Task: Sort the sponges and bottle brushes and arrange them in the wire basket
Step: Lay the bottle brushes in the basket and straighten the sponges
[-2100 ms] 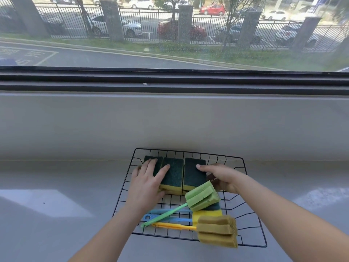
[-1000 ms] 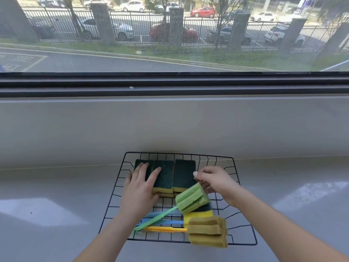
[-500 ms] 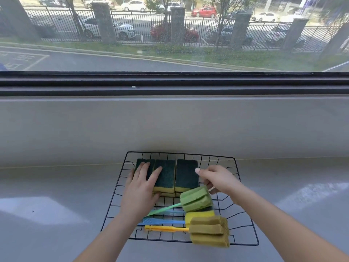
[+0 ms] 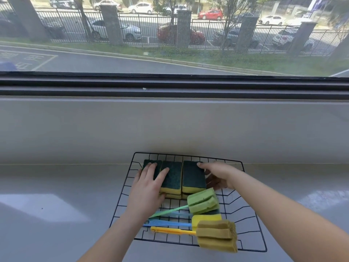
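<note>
Green-topped sponges [image 4: 174, 176] are sitting squared along the basket [image 4: 253, 210] far edge, the right hand [image 4: 217, 174] now gripping the end sponge, the left hand [image 4: 149, 188] lying flat, pressing; brushes [image 4: 204, 202] are settling nearer the front edge, so sorting looks nearly finished.

Grey sill [image 4: 56, 195] w/ wire basket [image 4: 251, 250]

Single head view, looking forward and down, wire basket [image 4: 251, 220] close below, window [image 4: 170, 35] beyond

Left hand [image 4: 149, 188] flat, right hand [image 4: 219, 174] curled, forearms extended.
</note>
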The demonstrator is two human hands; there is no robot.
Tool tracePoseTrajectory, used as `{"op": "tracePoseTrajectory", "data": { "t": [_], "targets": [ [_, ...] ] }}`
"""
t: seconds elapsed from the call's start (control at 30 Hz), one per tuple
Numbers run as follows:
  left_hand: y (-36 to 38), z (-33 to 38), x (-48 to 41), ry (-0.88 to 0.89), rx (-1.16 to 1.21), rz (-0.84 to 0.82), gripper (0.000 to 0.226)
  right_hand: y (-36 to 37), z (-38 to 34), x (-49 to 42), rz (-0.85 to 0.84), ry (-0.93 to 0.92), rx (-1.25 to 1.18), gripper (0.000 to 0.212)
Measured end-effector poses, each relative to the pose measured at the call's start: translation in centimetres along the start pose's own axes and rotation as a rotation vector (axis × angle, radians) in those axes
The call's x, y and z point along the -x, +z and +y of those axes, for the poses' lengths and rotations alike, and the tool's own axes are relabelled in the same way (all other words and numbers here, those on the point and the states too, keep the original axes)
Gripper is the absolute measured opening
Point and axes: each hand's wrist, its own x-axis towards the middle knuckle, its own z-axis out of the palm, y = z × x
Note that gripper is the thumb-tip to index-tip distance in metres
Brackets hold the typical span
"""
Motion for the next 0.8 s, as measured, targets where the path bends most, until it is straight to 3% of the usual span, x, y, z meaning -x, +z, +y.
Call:
{"op": "tracePoseTrajectory", "data": {
  "t": [0.2, 0.47, 0.8],
  "targets": [
    [0.2, 0.0, 0.1, 0.027, -0.006, 0.016, 0.092, 0.2, 0.7, -0.8, -0.046, -0.063, -0.107, 0.056],
    [0.4, 0.1, 0.3, 0.040, -0.027, 0.027, 0.082, 0.2, 1.5, -0.8, -0.037, -0.109, -0.129, 0.064],
    [0.0, 0.9, 0.0, 0.036, -0.045, 0.003, 0.085, 0.4, 1.8, -0.8, -0.075, -0.109, -0.243, 0.049]
  ]
}}
